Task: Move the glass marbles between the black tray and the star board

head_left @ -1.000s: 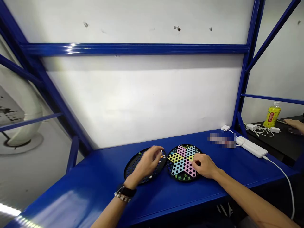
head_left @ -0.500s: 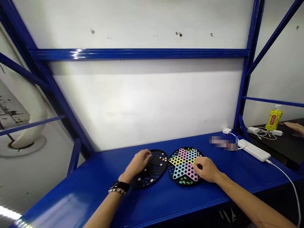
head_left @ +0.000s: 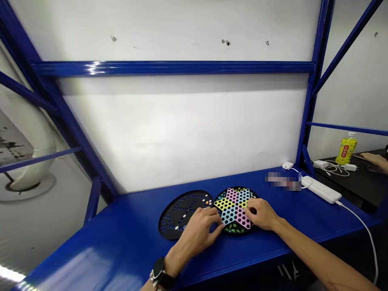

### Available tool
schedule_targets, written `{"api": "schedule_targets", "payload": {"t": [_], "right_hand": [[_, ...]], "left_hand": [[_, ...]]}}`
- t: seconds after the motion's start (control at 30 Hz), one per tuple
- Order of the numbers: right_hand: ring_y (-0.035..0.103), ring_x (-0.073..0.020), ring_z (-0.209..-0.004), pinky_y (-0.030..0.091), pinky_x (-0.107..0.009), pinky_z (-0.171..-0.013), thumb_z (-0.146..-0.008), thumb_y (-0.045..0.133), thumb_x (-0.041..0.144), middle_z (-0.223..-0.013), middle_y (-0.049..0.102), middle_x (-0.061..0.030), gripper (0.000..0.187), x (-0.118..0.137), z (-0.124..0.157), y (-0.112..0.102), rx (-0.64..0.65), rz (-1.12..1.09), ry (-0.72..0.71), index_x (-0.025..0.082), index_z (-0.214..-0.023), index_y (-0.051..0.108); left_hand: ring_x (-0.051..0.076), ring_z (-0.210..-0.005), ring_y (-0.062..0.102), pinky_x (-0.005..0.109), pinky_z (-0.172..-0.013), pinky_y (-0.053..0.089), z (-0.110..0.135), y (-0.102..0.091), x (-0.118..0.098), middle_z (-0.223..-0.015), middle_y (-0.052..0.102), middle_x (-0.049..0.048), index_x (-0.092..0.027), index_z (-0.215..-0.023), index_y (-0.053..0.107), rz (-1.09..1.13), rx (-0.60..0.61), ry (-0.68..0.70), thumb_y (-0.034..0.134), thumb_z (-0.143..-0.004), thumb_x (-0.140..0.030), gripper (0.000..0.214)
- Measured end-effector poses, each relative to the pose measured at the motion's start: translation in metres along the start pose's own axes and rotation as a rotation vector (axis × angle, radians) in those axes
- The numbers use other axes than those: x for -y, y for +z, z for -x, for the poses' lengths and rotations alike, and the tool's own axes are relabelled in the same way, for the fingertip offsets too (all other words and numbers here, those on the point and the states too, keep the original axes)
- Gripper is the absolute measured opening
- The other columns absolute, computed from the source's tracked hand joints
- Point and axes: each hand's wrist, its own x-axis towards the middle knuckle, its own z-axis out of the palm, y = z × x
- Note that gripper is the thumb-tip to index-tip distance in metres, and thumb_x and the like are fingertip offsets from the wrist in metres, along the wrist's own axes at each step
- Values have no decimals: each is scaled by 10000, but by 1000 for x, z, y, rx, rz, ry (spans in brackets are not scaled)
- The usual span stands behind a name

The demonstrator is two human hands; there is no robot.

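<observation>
Two curled hands flank the star board on the blue shelf, left hand at its near-left edge, right hand on its right rim, grasp not discernible; a careless nudge could scatter its marbles.

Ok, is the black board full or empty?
Mostly empty: most holes in the black board show blue through; a few hold white or orange pieces.

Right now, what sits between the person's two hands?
In the head view, the colourful star board lies between the left hand and the right hand; both hands rest at its rim.
</observation>
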Motion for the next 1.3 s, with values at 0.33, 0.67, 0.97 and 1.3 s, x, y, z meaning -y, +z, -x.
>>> {"api": "schedule_targets", "payload": {"t": [0.33, 0.67, 0.97, 1.3], "right_hand": [[386, -105, -542, 296, -252, -557, -864, 486, 243, -584, 456, 18, 361, 1, 0, -1, 10, -16, 16, 203, -579, 268], [388, -101, -545, 304, -248, -564, -871, 486, 248, -587, 464, 19, 364, 1, 0, -1, 8, -12, 16, 202, -572, 284], [403, -104, -552, 286, -250, -564, -870, 506, 250, -593, 486, 20, 349, 1, -1, -1, 9, 17, 4, 199, -571, 332], [386, -104, -542, 289, -253, -557, -864, 485, 233, -582, 454, 22, 354, 5, -1, -2, 26, -24, 19, 201, -579, 277]], "left_hand": [[251, -1021, 649, 347, -898, 474, -24, 10, 86, -1168, 666, 79, -250, -1161, 644, -44, 61, -277, 480, -913, -376, 323], [215, -841, 642, 301, -760, 457, -34, 10, 75, -942, 686, 61, -209, -923, 634, -14, 20, -237, 415, -946, -313, 243], [191, -864, 645, 300, -795, 479, -33, 12, -28, -959, 721, 38, -240, -931, 689, 236, 63, 131, 503, -955, -320, 204], [208, -1041, 628, 333, -949, 475, 27, -6, 25, -1146, 693, 40, -301, -1122, 688, 214, 20, -66, 465, -977, -392, 281]]}}
